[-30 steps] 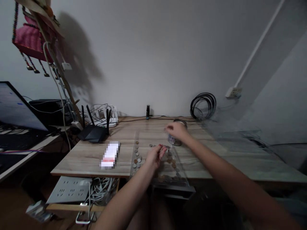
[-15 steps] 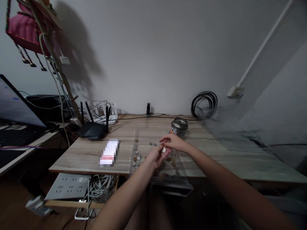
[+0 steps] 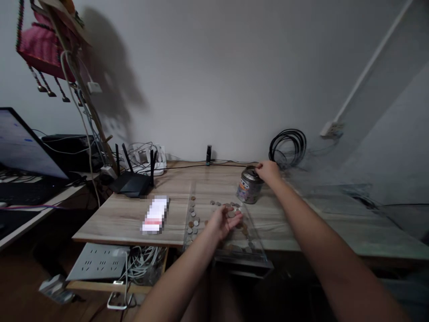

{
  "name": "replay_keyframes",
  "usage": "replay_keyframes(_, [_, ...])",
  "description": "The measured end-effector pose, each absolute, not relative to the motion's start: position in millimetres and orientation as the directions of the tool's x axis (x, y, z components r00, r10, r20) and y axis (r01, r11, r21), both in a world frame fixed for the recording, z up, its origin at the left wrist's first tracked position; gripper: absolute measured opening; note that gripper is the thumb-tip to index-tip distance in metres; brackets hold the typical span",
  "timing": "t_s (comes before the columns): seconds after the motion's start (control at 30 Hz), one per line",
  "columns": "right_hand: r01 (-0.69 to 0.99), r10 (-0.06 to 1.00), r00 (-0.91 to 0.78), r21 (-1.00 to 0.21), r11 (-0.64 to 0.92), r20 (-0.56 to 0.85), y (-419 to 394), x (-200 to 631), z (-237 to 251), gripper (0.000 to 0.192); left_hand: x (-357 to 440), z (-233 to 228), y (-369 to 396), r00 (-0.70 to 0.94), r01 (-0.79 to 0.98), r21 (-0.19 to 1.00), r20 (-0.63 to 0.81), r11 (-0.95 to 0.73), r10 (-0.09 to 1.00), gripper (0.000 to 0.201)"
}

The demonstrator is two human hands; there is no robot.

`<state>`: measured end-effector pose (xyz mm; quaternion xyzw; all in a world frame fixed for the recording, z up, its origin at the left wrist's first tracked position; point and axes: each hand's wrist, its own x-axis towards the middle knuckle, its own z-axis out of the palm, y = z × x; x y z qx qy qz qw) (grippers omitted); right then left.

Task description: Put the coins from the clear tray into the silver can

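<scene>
My left hand [image 3: 225, 222] is palm up over a clear plastic tray [image 3: 259, 243], fingers partly curled, holding coins [image 3: 231, 214]. My right hand [image 3: 267, 172] is at the top of a round metal tin [image 3: 248, 188] with a cartoon face on its side. Its thumb and fingers are pinched together at the lid. Whatever is between those fingertips is too small and hidden to make out. Silver and brass-coloured coins [image 3: 193, 222] lie spread in the tray, left of my left hand and beneath it.
A lit phone [image 3: 155, 214] lies left of the tray. Behind it stands a black router [image 3: 132, 183] with antennas. A small black bottle [image 3: 208, 155] and coiled black cable [image 3: 288, 145] are near the wall. An open drawer [image 3: 147, 264] below holds cables and a power strip.
My right hand has left my left palm and moved right and up to the tin's lid. My left hand has opened a little, showing coins in the palm. The view has shifted slightly.
</scene>
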<state>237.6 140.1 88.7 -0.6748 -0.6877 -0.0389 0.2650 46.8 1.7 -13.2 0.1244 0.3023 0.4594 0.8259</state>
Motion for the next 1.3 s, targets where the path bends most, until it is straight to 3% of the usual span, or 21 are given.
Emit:
replay_keyframes(0.13, [0.981, 0.931, 0.021, -0.188, 0.051, 0.363, 142.0, 231.0, 93.4, 0.017, 45.7, -10.2, -0.1, 0.373, -0.706, 0.48, -0.372, 0.52, 0.85, 0.04])
replay_keyframes(0.23, [0.983, 0.892, -0.003, -0.161, 0.085, 0.452, 114.7, 213.3, 92.1, 0.031, 45.9, -8.1, -0.7, 0.358, -0.756, 0.448, -0.328, 0.478, 0.874, 0.042])
replay_keyframes(0.3, [0.952, 0.865, -0.199, -0.117, 0.281, 0.461, 83.6, 197.7, 80.6, 0.034, 46.1, -6.7, -1.3, 0.334, -0.807, 0.405, -0.286, 0.429, 0.898, 0.042])
replay_keyframes(0.37, [0.822, 0.794, -0.517, -0.075, 0.565, 0.319, 49.3, 182.2, 60.6, 0.03, 46.4, -5.4, -2.1, 0.313, -0.847, 0.367, -0.237, 0.384, 0.919, 0.042])
replay_keyframes(0.47, [0.7, 0.688, -0.681, -0.052, 0.712, 0.252, 15.1, 168.0, 31.9, 0.026, 47.2, -3.6, -3.6, 0.313, -0.87, 0.336, -0.187, 0.36, 0.931, 0.042])
replay_keyframes(0.6, [0.747, 0.736, -0.59, -0.121, 0.654, 0.332, 32.5, 176.9, 39.4, 0.026, 47.6, -3.1, -4.6, 0.353, -0.857, 0.344, -0.15, 0.384, 0.923, 0.038])
replay_keyframes(0.73, [0.929, 0.825, -0.142, -0.215, 0.302, 0.547, 93.1, 208.0, 83.8, 0.028, 47.1, -6.6, -5.3, 0.343, -0.793, 0.479, -0.157, 0.375, 0.926, 0.036])
replay_keyframes(0.83, [0.985, 0.863, 0.037, -0.164, 0.054, 0.504, 130.8, 226.9, 99.2, 0.027, 48.7, -10.7, -7.7, 0.312, -0.65, 0.674, -0.185, 0.351, 0.932, 0.031])
replay_keyframes(0.93, [0.996, 0.909, 0.034, -0.085, 0.001, 0.415, 148.3, 232.5, 96.0, 0.025, 53.4, -10.8, -10.1, 0.365, -0.418, 0.828, -0.224, 0.374, 0.904, 0.025])
replay_keyframes(1.03, [0.999, 0.937, 0.032, -0.039, -0.02, 0.348, 147.1, 228.2, 93.8, 0.022, 58.6, -4.1, -12.2, 0.489, -0.216, 0.895, -0.247, 0.39, 0.837, 0.022])
replay_keyframes(1.1, [0.998, 0.928, 0.053, -0.032, -0.045, 0.37, 138.3, 219.4, 93.6, 0.024, 59.3, 1.6, -17.6, 0.459, -0.108, 0.944, -0.232, 0.313, 0.858, 0.019])
replay_keyframes(1.17, [0.997, 0.904, -0.004, -0.072, 0.039, 0.427, 125.1, 201.7, 87.1, 0.031, 55.1, 3.9, -30.5, 0.302, 0.04, 0.994, -0.11, 0.103, 0.947, 0.019])
replay_keyframes(1.2, [0.988, 0.898, -0.073, -0.094, 0.126, 0.433, 117.8, 188.4, 79.5, 0.033, 50.9, 2.5, -40.1, 0.216, 0.151, 0.985, 0.051, -0.085, 0.975, 0.019])
replay_keyframes(1.23, [0.965, 0.894, -0.171, -0.115, 0.237, 0.414, 110.7, 172.3, 68.6, 0.034, 45.4, -0.8, -51.3, 0.18, 0.279, 0.929, 0.198, -0.243, 0.964, 0.019])
replay_keyframes(1.3, [0.897, 0.886, -0.364, -0.148, 0.416, 0.287, 97.9, 133.8, 39.6, 0.026, 32.5, -12.7, -75.6, 0.216, 0.507, 0.759, 0.348, -0.409, 0.912, 0.019])
